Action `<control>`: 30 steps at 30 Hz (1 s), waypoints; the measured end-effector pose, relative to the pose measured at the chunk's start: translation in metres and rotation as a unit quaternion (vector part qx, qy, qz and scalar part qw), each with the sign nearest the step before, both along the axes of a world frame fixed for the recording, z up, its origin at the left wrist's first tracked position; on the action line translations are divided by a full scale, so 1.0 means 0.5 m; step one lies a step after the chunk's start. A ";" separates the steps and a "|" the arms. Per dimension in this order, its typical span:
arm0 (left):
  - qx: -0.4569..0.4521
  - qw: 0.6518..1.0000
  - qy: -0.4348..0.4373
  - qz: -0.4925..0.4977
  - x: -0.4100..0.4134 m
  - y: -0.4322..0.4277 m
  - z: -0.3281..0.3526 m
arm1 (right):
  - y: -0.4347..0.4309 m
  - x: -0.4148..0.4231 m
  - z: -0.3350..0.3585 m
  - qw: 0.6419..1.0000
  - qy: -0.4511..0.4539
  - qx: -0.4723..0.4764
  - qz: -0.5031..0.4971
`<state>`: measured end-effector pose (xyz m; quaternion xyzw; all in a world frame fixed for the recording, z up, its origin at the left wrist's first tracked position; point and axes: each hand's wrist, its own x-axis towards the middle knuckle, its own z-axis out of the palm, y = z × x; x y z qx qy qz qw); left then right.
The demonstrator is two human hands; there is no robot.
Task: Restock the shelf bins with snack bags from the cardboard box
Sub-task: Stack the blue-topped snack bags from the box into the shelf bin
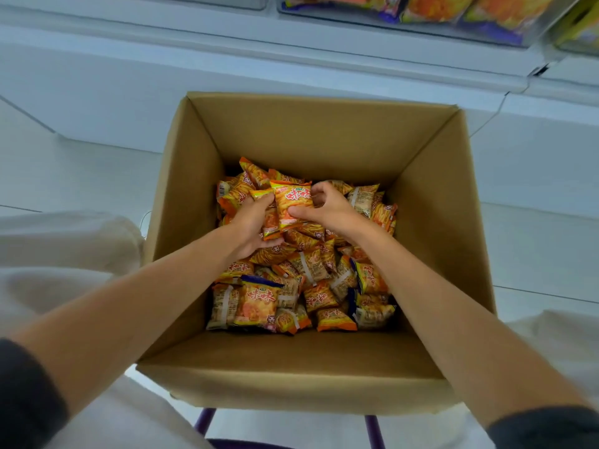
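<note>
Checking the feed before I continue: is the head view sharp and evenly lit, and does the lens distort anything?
Head view: light soft and even, no strong glare; held bag, left hand and right hand fairly sharp; shelf bin at the top edge blurred; wide-angle lens splays the cardboard box walls and stretches the forearms.

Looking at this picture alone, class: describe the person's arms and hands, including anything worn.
Both forearms are bare. The left hand and right hand wear no gloves, and no rings or watch show. A dark left sleeve and a dark right sleeve end near the elbows.
</note>
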<state>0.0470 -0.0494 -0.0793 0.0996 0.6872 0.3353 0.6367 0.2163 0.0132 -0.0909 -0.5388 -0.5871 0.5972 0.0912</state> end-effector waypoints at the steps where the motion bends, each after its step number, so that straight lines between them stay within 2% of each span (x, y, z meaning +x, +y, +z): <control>1: 0.002 0.999 -0.046 -0.013 0.004 0.002 0.007 | -0.004 -0.008 0.003 1.000 -0.003 0.015 0.001; 4: 0.012 0.996 -0.079 -0.048 0.006 0.002 0.004 | -0.011 -0.018 0.010 0.998 -0.005 0.050 0.033; 6: 0.002 0.999 -0.040 -0.024 0.001 0.000 -0.012 | -0.013 -0.012 0.016 0.999 0.018 0.011 0.049; 8: -0.009 1.000 0.016 -0.005 -0.014 0.001 -0.033 | -0.016 0.002 -0.002 0.996 0.061 -0.066 0.008; 9: -0.011 0.999 0.044 -0.003 -0.022 0.002 -0.042 | -0.020 0.010 -0.024 0.996 0.054 -0.075 -0.021; 11: -0.014 0.996 0.083 -0.005 -0.039 0.001 -0.060 | -0.030 0.029 -0.080 0.997 -0.041 -0.057 -0.036; 13: -0.016 0.995 0.100 -0.007 -0.048 -0.003 -0.070 | -0.051 0.040 -0.130 0.987 -0.146 -0.074 0.006; 16: -0.021 0.994 0.103 -0.020 -0.044 -0.011 -0.068 | -0.088 0.035 -0.170 0.973 -0.189 -0.121 0.052; 19: -0.020 0.994 0.108 -0.025 -0.040 -0.014 -0.067 | -0.105 0.023 -0.182 0.970 -0.218 -0.083 0.070; 22: -0.020 0.992 0.121 -0.029 -0.042 -0.014 -0.072 | -0.090 0.025 -0.170 0.985 -0.156 -0.077 0.000; 26: -0.014 0.989 0.142 -0.043 -0.035 -0.008 -0.069 | -0.029 0.042 -0.080 0.986 0.017 -0.078 -0.147; 28: -0.010 0.990 0.128 -0.053 -0.025 -0.003 -0.060 | -0.015 0.048 -0.031 0.982 0.073 -0.076 -0.159; 30: 0.001 0.993 0.100 -0.067 -0.012 0.002 -0.054 | -0.019 0.045 0.005 0.990 0.071 -0.043 -0.117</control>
